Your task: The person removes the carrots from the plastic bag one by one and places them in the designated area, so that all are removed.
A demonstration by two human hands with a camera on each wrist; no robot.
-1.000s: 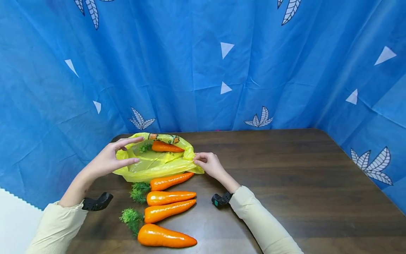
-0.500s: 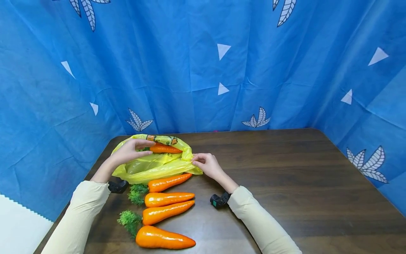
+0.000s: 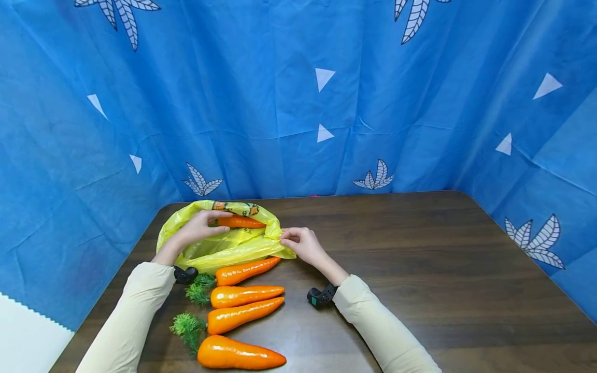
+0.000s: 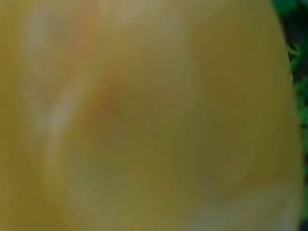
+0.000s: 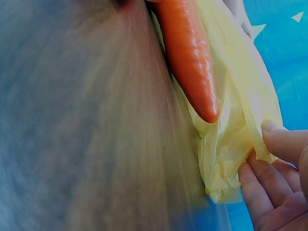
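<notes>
A yellow plastic bag (image 3: 228, 259) lies at the table's back left, its mouth spread toward me. Inside it rests an orange carrot (image 3: 242, 223). My left hand (image 3: 200, 228) reaches into the mouth, thumb and fingers apart on either side of the carrot's leafy end, which they partly hide. With thumb and fingertips my right hand (image 3: 303, 244) pinches the bag's right edge; the right wrist view shows the thumb (image 5: 279, 142) over the thin plastic. Blurred yellow film (image 4: 144, 120) fills most of the left wrist view.
Several carrots with green tops lie in a row before the bag: one at its front edge (image 3: 247, 271), two in the middle (image 3: 247, 295) and a thick one nearest me (image 3: 238, 353). A blue curtain (image 3: 298, 103) hangs behind the brown table (image 3: 420, 259).
My left hand has moved right and into the bag's mouth, up to the carrot inside. My right hand keeps its hold on the bag's edge. The head view has shifted slightly.
</notes>
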